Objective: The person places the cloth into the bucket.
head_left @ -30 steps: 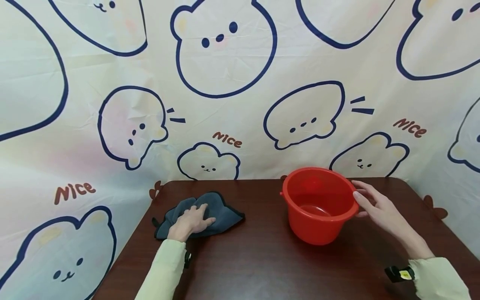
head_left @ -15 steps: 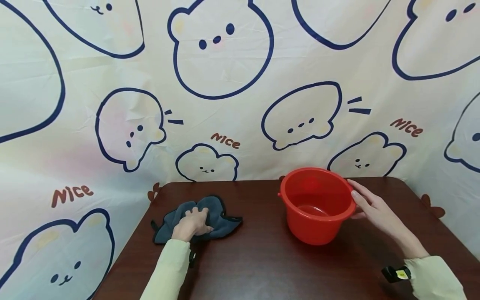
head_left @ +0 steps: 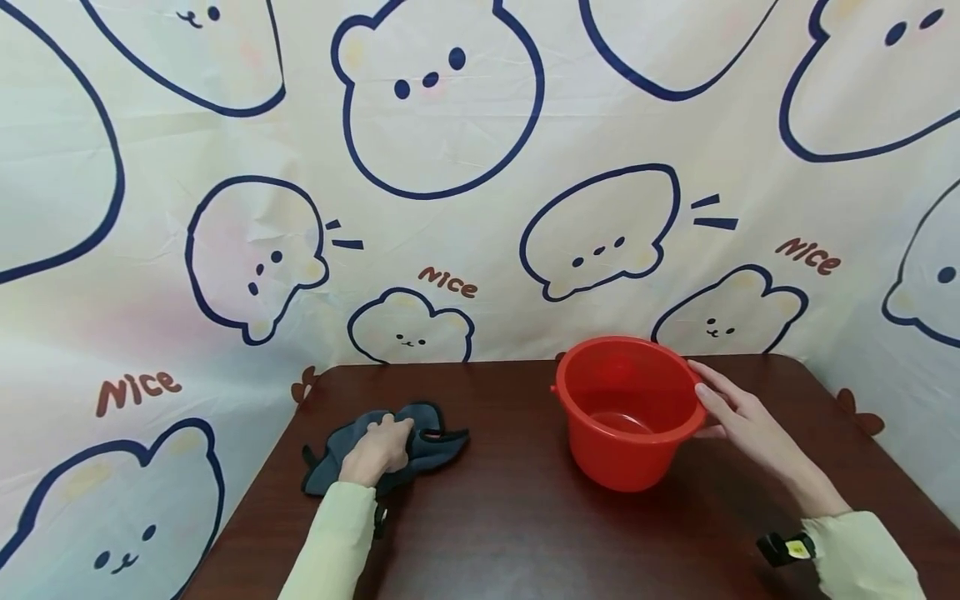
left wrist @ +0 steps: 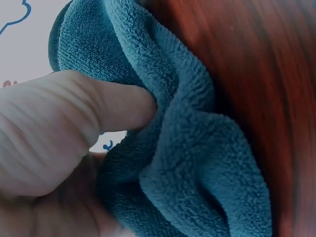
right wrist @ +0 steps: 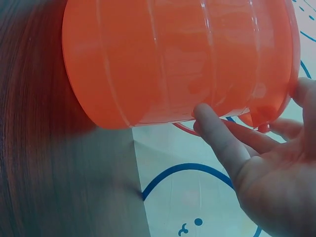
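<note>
Blue-grey cloth (head_left: 330,467) lies bunched on the table (head_left: 517,533) beneath the left hand (head_left: 378,450); that hand holds it, thumb pressed into a fold, though most of the other fingertips are hidden and I cannot tell just how they lie. It looks soft, limp and light, with nothing fragile about it; gathered folds seem the sure hold, since a lone corner would probably leave the rest trailing. Table edges run to the left of this hand and beyond its fingers; towards the right hand (head_left: 757,433), the tabletop between the two offers room for sliding.

Red bucket (head_left: 622,458) stands upright in that stretch, just left of the right hand; the hand is fairly wide, fingers nearly straight, touching the outer side and the rim rather than clearly gripping. Being shiny, probably thin plastic, it should be light, fairly stiff and a little slippery; the rim looks the best place to take hold. Behind it, beyond the right fingertips, the far edge and the patterned sheet (head_left: 435,150) leave less room; more lies nearer the person, with the table's right edge past the right hand.
</note>
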The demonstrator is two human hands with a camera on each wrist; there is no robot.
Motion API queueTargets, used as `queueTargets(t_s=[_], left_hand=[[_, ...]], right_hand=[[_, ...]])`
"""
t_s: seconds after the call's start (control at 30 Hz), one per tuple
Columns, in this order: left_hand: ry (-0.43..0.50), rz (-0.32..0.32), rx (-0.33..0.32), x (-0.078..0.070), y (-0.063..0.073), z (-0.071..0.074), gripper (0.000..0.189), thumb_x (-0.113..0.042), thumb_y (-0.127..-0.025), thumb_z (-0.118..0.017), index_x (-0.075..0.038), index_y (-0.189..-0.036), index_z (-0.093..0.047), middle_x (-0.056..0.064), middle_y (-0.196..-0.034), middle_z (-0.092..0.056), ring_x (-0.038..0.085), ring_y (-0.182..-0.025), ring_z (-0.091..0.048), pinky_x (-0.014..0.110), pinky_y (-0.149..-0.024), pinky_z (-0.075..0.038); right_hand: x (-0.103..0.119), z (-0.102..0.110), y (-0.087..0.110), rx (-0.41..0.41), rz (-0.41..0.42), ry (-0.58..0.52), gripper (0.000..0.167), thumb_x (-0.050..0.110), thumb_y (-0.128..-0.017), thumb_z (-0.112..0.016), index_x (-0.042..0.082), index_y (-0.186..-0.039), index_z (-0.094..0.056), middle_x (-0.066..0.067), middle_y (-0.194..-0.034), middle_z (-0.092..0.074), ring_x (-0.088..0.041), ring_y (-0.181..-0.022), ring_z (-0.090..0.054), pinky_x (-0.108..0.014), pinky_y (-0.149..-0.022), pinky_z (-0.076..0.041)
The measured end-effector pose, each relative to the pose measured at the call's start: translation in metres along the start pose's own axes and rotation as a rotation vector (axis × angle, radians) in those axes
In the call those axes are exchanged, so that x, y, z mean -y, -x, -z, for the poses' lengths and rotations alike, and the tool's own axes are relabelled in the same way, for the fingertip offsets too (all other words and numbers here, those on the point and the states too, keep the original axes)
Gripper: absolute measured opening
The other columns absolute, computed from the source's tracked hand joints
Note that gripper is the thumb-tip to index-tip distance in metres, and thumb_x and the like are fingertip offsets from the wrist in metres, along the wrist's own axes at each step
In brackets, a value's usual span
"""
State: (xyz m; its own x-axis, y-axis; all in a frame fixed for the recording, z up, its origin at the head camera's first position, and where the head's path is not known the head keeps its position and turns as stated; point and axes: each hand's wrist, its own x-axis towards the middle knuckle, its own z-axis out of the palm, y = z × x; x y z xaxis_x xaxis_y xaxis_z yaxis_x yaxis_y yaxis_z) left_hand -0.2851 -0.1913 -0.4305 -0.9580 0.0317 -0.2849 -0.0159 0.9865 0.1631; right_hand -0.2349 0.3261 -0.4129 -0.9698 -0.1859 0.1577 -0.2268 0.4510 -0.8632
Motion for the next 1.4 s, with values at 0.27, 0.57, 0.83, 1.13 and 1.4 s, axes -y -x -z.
queueTargets(t_s=[0.27,0.57,0.83,1.13,1.4], left_hand=[[0.03,-0.089,-0.137,0.007,0.003,0.002,0.041,-0.004,-0.087,-0.067,-0.008,-0.127,-0.06,0.019,-0.123,-0.06,0.029,-0.097,-0.055,0.056,-0.093,-0.051],[0.068,-0.199,-0.334,0.004,0.02,0.028,0.03,-0.006,-0.089,-0.062,-0.007,-0.119,-0.062,0.016,-0.108,-0.063,0.025,-0.084,-0.055,0.048,-0.082,-0.055],[0.108,-0.259,-0.444,-0.012,0.035,0.055,0.03,-0.014,-0.092,-0.066,-0.007,-0.121,-0.061,0.017,-0.113,-0.064,0.028,-0.09,-0.061,0.052,-0.088,-0.054],[0.184,-0.344,-0.535,-0.033,0.048,0.077,0.031,-0.015,-0.093,-0.066,-0.008,-0.123,-0.061,0.016,-0.116,-0.065,0.029,-0.095,-0.061,0.052,-0.091,-0.054],[0.253,-0.398,-0.613,-0.054,0.053,0.098,0.032,-0.015,-0.094,-0.064,-0.01,-0.125,-0.061,0.016,-0.118,-0.063,0.031,-0.1,-0.06,0.051,-0.094,-0.053]], right_hand=[[-0.001,0.0,0.0,-0.007,0.007,0.022,0.057,0.038,-0.105,-0.039,0.026,-0.157,-0.02,-0.018,-0.155,-0.037,-0.029,-0.11,-0.067,-0.042,-0.08,-0.06],[-0.002,0.002,0.002,-0.017,0.009,0.031,0.058,0.039,-0.105,-0.04,0.024,-0.158,-0.02,-0.019,-0.155,-0.036,-0.025,-0.11,-0.067,-0.042,-0.08,-0.06],[-0.003,0.002,0.001,-0.017,0.009,0.027,0.058,0.039,-0.105,-0.041,0.025,-0.157,-0.021,-0.018,-0.155,-0.036,-0.022,-0.109,-0.068,-0.039,-0.08,-0.06],[-0.001,0.001,0.0,-0.023,0.011,0.037,0.058,0.04,-0.104,-0.04,0.025,-0.157,-0.021,-0.018,-0.156,-0.036,-0.013,-0.108,-0.067,-0.033,-0.08,-0.06],[-0.002,0.001,-0.001,-0.03,0.014,0.026,0.058,0.04,-0.104,-0.041,0.025,-0.157,-0.022,-0.017,-0.155,-0.038,-0.014,-0.108,-0.067,-0.034,-0.079,-0.06]])
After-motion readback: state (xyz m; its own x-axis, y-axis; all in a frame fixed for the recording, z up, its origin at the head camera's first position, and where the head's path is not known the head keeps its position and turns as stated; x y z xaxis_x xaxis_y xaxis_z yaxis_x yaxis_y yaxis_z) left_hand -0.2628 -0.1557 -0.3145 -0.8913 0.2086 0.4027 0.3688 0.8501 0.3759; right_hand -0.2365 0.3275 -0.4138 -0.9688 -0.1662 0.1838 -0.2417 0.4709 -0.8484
